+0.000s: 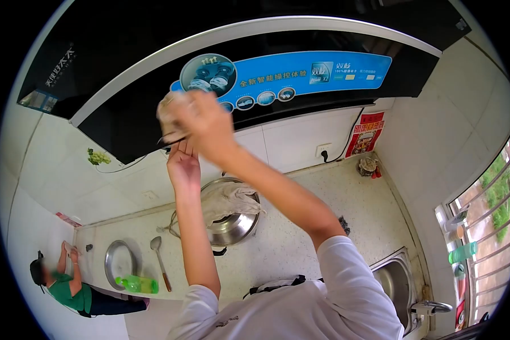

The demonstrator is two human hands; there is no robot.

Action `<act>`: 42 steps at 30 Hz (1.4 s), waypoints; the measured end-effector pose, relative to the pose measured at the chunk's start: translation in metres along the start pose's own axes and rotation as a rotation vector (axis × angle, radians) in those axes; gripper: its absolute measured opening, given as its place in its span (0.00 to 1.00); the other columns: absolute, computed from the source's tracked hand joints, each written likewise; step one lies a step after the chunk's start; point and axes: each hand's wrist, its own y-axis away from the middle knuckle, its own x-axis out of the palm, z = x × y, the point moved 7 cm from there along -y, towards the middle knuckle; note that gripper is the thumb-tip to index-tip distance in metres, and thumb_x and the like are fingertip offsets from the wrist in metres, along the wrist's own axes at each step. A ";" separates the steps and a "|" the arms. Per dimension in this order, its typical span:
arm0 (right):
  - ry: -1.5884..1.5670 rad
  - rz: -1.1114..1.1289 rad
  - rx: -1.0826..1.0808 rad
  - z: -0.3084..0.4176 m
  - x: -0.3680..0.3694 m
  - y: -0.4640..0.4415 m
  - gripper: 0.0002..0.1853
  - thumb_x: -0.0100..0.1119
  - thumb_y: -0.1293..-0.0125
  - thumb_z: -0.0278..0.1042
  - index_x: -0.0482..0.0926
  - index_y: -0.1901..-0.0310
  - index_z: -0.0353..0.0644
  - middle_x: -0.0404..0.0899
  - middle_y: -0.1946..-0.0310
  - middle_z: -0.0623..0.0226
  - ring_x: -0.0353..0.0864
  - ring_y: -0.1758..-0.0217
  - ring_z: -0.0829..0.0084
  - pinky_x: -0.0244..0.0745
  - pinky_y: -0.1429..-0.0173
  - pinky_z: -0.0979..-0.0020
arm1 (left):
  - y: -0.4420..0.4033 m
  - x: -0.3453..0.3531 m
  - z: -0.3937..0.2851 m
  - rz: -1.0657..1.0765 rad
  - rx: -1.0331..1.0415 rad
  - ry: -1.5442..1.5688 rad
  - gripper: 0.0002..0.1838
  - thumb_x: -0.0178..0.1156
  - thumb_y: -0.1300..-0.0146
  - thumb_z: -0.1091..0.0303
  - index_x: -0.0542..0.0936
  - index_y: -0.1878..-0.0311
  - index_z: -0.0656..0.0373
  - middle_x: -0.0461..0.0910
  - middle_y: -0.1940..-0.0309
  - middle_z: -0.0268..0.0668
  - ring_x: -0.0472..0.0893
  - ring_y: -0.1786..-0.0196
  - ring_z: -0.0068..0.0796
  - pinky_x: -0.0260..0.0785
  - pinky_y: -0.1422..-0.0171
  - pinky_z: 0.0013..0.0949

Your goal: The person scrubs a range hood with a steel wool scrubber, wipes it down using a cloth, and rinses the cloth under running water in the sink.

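Note:
My right hand (pixel 208 122), blurred by motion, is closed on a beige cloth (pixel 169 118) against the front of a black range hood (pixel 124 122). The cloth lies at the left end of the hood's blue sticker panel (pixel 272 73). Just below, my left hand (pixel 184 164) reaches palm up to the hood's lower edge, its fingers stretched out and their tips partly hidden behind the cloth and right hand. Under my arms, a lidded metal pan (pixel 235 228) stands on the counter with a greyish cloth (pixel 224 199) draped over it.
On the counter (pixel 300 226) lie a metal basin (pixel 119 260), a green bottle (pixel 137 284) and a spatula (pixel 161 262). A sink (pixel 394 283) with a faucet (pixel 430 307) is at right, near a barred window (pixel 496 226). Another person in green (pixel 73 292) stands far left. A plug (pixel 324 153) hangs from a wall socket.

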 end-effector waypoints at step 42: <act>0.550 -0.513 0.144 -0.120 -0.256 -0.026 0.22 0.66 0.47 0.28 0.70 0.51 0.35 0.73 0.56 0.57 0.75 0.51 0.64 0.70 0.45 0.66 | -0.006 -0.007 0.000 0.102 0.012 0.022 0.30 0.41 0.56 0.82 0.64 0.43 0.74 0.67 0.41 0.51 0.63 0.34 0.46 0.49 0.25 0.42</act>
